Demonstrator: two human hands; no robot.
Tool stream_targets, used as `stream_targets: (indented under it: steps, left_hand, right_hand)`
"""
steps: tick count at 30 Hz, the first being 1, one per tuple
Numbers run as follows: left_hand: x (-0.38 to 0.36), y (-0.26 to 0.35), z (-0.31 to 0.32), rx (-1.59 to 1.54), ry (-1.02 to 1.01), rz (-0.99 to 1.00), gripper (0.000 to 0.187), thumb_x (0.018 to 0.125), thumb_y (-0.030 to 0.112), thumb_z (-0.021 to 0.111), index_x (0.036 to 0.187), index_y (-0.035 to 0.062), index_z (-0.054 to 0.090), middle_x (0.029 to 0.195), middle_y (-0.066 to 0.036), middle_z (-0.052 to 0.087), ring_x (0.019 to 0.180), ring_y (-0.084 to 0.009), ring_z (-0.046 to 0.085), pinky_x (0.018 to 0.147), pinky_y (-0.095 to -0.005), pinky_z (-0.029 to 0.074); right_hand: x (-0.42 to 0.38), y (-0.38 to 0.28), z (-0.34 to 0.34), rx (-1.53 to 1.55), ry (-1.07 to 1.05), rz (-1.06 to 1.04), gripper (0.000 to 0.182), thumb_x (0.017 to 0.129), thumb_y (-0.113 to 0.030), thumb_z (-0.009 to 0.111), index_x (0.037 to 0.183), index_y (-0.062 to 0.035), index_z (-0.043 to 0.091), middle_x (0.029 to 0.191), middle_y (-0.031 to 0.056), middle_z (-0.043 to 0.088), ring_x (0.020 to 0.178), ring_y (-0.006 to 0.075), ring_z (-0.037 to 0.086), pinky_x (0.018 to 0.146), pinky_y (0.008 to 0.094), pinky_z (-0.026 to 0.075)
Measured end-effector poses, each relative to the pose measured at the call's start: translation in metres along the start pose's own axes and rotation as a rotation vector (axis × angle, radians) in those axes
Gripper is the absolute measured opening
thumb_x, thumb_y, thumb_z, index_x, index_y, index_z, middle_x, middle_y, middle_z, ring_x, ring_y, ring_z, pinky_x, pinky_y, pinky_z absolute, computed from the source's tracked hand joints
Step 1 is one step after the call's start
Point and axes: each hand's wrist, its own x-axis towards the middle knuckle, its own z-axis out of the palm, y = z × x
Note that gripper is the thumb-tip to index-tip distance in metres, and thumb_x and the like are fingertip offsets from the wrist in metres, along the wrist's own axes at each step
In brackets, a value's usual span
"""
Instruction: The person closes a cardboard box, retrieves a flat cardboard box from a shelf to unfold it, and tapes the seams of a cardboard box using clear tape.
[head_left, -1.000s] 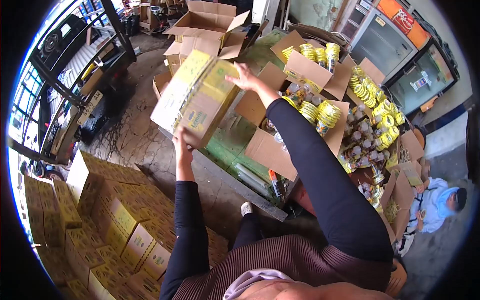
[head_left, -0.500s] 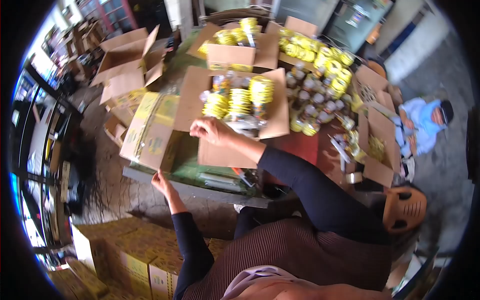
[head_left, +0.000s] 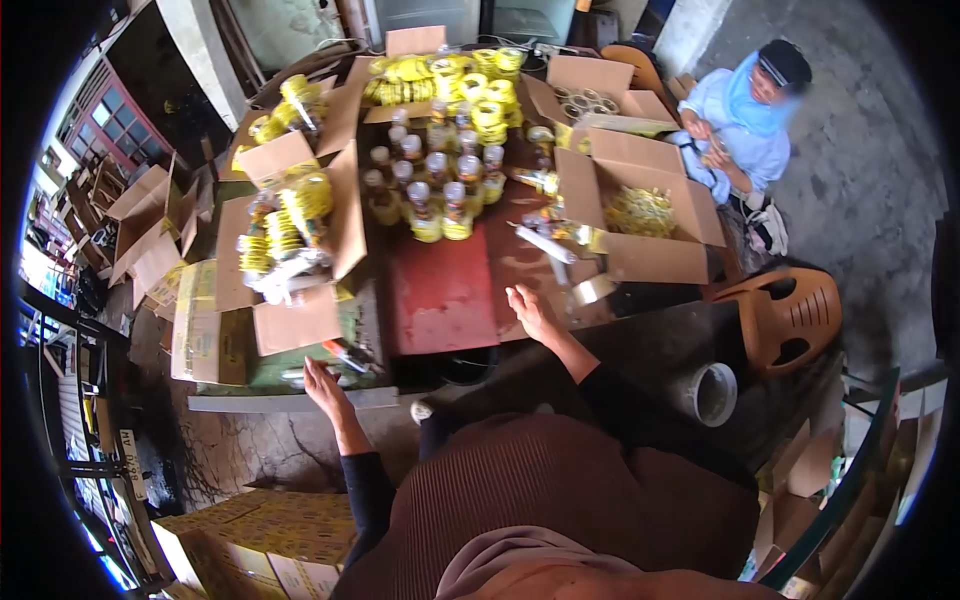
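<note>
My left hand (head_left: 325, 388) is at the front edge of the green tabletop, fingers stretched out and holding nothing that I can see. Just beyond it lies an orange-handled tool (head_left: 345, 354), below an open carton (head_left: 298, 318) packed with yellow-ringed bundles (head_left: 283, 232) and clear plastic. My right hand (head_left: 538, 318) hovers by the front of the brown table, its fingers loosely apart and nothing visible in them. To its right is a roll of tape (head_left: 592, 291). Several brown-capped bottles (head_left: 437, 180) stand behind the red patch (head_left: 440, 290) of tabletop.
A closed carton (head_left: 208, 322) stands at the left. Two open cartons (head_left: 640, 255) (head_left: 608, 82) are at the right, one with yellow pieces inside. Further right sits a person (head_left: 745, 130). An orange plastic chair (head_left: 790, 318) and a white bucket (head_left: 713, 393) are near my right side.
The view has swung right. My right hand has moved from above the packed carton to the right along the table edge. My left hand has left the closed carton's corner.
</note>
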Motion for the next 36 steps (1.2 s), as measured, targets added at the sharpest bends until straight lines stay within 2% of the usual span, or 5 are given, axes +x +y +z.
stream_targets:
  steps: [1, 2, 5, 30, 36]
  left_hand:
    - [-0.018, -0.003, 0.020, -0.009, -0.077, 0.000, 0.032, 0.098, 0.037, 0.045, 0.084, 0.0096, 0.054, 0.069, 0.003, 0.045, 0.061, -0.0057, 0.043, 0.055, -0.0230, 0.041]
    - [-0.036, -0.006, 0.040, -0.016, -0.153, 0.002, 0.031, 0.098, 0.035, 0.044, 0.085, 0.0088, 0.055, 0.072, 0.002, 0.048, 0.063, -0.0062, 0.044, 0.055, -0.0231, 0.042]
    - [-0.100, -0.014, 0.108, 0.135, -0.334, 0.171, 0.028, 0.098, 0.030, 0.043, 0.090, 0.0059, 0.056, 0.082, -0.002, 0.052, 0.066, -0.0084, 0.048, 0.057, -0.0238, 0.047]
    - [-0.170, -0.121, 0.467, 0.589, -1.226, 0.801, 0.039, 0.080, 0.018, 0.064, 0.113, 0.0006, 0.057, 0.111, -0.022, 0.060, 0.106, -0.0379, 0.055, 0.089, -0.0445, 0.043]
    - [-0.151, -0.200, 0.514, 1.242, -1.278, 0.834, 0.077, 0.077, 0.038, 0.064, 0.136, -0.0009, 0.033, 0.123, -0.029, 0.051, 0.114, -0.0438, 0.049, 0.097, -0.0573, 0.033]
  right_hand:
    - [-0.017, 0.007, -0.025, -0.003, 0.045, 0.045, 0.025, 0.094, -0.022, 0.049, 0.081, -0.0012, 0.053, 0.069, 0.0202, 0.059, 0.067, 0.0398, 0.058, 0.059, 0.0450, 0.043]
    - [-0.031, 0.033, -0.043, 0.024, 0.098, -0.079, 0.030, 0.097, -0.027, 0.048, 0.079, -0.0032, 0.053, 0.057, 0.0023, 0.049, 0.048, 0.0122, 0.047, 0.047, 0.0299, 0.039]
    - [-0.071, 0.069, -0.109, 0.069, 0.137, 0.014, 0.030, 0.097, -0.024, 0.048, 0.077, -0.0017, 0.054, 0.057, 0.0028, 0.050, 0.047, 0.0108, 0.047, 0.047, 0.0271, 0.039]
    - [0.004, 0.115, -0.308, -0.102, 0.662, 0.108, 0.019, 0.080, -0.015, 0.071, 0.085, 0.0004, 0.063, 0.064, 0.0102, 0.061, 0.059, 0.0213, 0.060, 0.059, 0.0309, 0.048]
    - [0.050, 0.122, -0.319, -0.439, 0.720, -0.120, 0.038, 0.067, 0.006, 0.060, 0.101, -0.0114, 0.065, 0.109, 0.0108, 0.054, 0.103, 0.0302, 0.051, 0.088, 0.0417, 0.043]
